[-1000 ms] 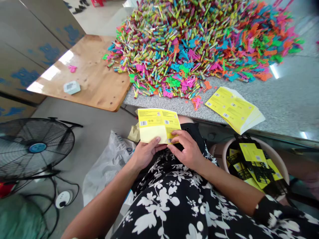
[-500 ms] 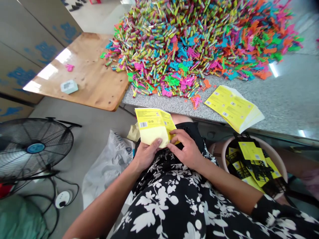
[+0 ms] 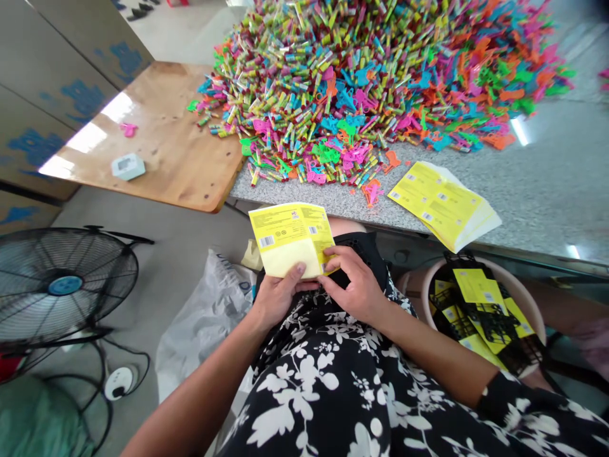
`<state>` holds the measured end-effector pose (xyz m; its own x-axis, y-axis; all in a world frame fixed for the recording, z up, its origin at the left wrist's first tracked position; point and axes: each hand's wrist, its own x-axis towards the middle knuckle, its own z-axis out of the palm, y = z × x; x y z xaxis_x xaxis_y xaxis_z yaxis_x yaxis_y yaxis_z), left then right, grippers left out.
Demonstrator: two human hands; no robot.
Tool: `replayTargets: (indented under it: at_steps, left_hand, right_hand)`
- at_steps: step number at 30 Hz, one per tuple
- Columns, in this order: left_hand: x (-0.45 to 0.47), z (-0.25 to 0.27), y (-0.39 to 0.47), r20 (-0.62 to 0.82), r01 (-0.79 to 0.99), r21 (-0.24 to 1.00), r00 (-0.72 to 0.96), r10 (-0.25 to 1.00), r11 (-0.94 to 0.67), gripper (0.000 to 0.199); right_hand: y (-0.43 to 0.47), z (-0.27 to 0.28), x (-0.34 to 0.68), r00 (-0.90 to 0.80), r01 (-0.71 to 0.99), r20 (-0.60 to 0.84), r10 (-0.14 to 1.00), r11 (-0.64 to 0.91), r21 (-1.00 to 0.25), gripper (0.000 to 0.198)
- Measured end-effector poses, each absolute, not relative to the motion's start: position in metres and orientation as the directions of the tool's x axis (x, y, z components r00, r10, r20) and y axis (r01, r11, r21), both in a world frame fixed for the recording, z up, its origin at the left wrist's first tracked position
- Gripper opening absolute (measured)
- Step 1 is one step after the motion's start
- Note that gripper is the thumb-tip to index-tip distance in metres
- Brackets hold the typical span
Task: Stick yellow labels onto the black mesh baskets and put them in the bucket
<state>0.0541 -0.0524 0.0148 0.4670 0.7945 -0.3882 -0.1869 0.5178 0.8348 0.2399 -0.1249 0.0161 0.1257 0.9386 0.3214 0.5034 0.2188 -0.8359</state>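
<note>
A yellow printed paper sheet (image 3: 292, 223) with barcodes is held over my lap, creased and partly folded, a pale blank area showing on its lower part. My left hand (image 3: 280, 293) grips its lower edge, thumb on top and fingers underneath. My right hand (image 3: 354, 282) pinches the lower right corner of the same sheet between thumb and fingers. On the counter ahead lies a stack of similar yellow sheets (image 3: 438, 202), its edges fanned out.
A large heap of small coloured tubes and plastic pieces (image 3: 333, 95) covers the grey stone counter (image 3: 533, 184). At left are a wooden board (image 3: 185, 158) with a white device (image 3: 128, 166), and a black fan (image 3: 66, 285). A bin (image 3: 537, 304) at right holds yellow cards and black frames.
The sheet has opened out flatter and turned slightly to the left, showing more of its right printed panel. Both hands keep hold of it in nearly the same place.
</note>
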Motion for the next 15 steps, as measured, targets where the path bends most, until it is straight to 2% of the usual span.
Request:
replayTargets:
  at_steps: [4,7,9,13,15]
  left_hand:
    - [0.0515,0.0167,-0.0529,-0.365,-0.139,0.863,0.492,0.791,0.485,0.064]
    - [0.0502,0.0183,-0.0531,-0.361,-0.114,0.872,0.506,0.783,0.475,0.062]
    - [0.0504,0.0196,-0.0532,-0.365,-0.103,0.875,0.501,0.785,0.473,0.063]
    - [0.0517,0.0221,-0.0539,-0.386,-0.092,0.873,0.471,0.793,0.479,0.067]
    - [0.0528,0.0228,-0.0544,-0.392,-0.093,0.871,0.459,0.797,0.482,0.069]
  right_hand:
    - [-0.1233,0.0186,0.2429,0.17,0.452,0.253,0.952,0.153,-0.879,0.008]
    - [-0.1227,0.0194,0.2458,0.196,0.471,0.264,0.944,0.146,-0.87,0.009]
    - [-0.1236,0.0194,0.2464,0.167,0.508,0.3,0.939,0.179,-0.843,0.009]
    - [-0.1267,0.0156,0.2434,0.085,0.642,0.368,0.926,0.232,-0.731,0.025]
    - [-0.1279,0.012,0.2416,0.074,0.675,0.395,0.916,0.245,-0.696,0.019]
